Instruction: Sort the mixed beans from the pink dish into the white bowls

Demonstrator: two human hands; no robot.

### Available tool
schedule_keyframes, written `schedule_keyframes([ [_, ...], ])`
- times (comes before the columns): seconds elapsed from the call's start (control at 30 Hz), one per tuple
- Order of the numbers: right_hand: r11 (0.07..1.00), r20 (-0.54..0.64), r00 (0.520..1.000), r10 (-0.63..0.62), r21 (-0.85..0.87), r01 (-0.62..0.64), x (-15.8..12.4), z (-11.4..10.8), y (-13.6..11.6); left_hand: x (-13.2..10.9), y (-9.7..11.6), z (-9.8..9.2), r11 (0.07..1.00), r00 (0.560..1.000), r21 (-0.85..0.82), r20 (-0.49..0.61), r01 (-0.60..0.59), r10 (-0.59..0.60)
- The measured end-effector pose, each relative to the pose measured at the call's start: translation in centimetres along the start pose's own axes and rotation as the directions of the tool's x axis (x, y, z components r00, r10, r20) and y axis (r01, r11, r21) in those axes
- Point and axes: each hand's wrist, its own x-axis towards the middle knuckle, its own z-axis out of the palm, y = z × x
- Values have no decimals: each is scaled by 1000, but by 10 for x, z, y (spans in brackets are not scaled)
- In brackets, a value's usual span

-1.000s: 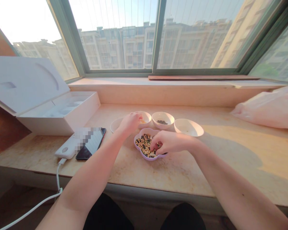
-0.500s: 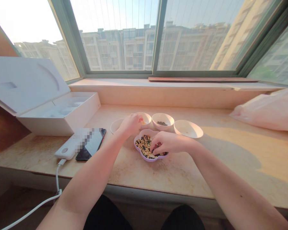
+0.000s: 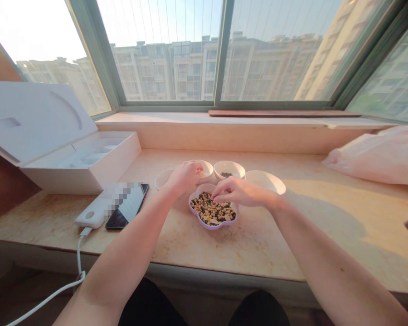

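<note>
A lilac, scallop-edged bowl holds mixed black and tan beans with a few pale flat seeds. Just above its back edge is my right hand, thumb and fingertips pinched together; whatever they hold is too small to see. My left hand hangs at the near left side of a white bowl with some yellowish bits inside. Its fingers are curled closed, their contents hidden. To the right stands a second white bowl with small dark seeds.
Another white bowl sits at the row's right end, and one lies partly behind my left wrist. Left are a phone, a white power bank with cable and an open white box. A plastic bag rests far right.
My right hand has lifted out of the beans and moved slightly back, uncovering the right part of the lilac bowl. My left hand stays by the same white bowl.
</note>
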Motion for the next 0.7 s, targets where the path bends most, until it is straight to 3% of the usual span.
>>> schedule_keyframes([
  [0.1,998,-276,960,54,-15,-60,3,-2,5,-1,2,0,999,998,1,31,-50,50],
  [0.2,983,-534,842,70,-109,-151,7,-6,14,-4,10,-1,985,971,16,175,-170,164],
  [0.27,963,-616,784,82,-153,-221,9,-8,22,-7,18,-2,970,927,1,296,-243,232],
  [0.33,942,-654,749,102,-178,-283,12,-9,32,-11,26,-3,961,879,15,406,-278,248],
  [0.47,921,-673,731,113,-205,-331,15,-9,45,-16,35,-5,942,800,47,543,-331,254],
  [0.7,907,-654,740,155,-203,-369,16,-12,52,-13,36,-1,954,761,16,607,-299,228],
])
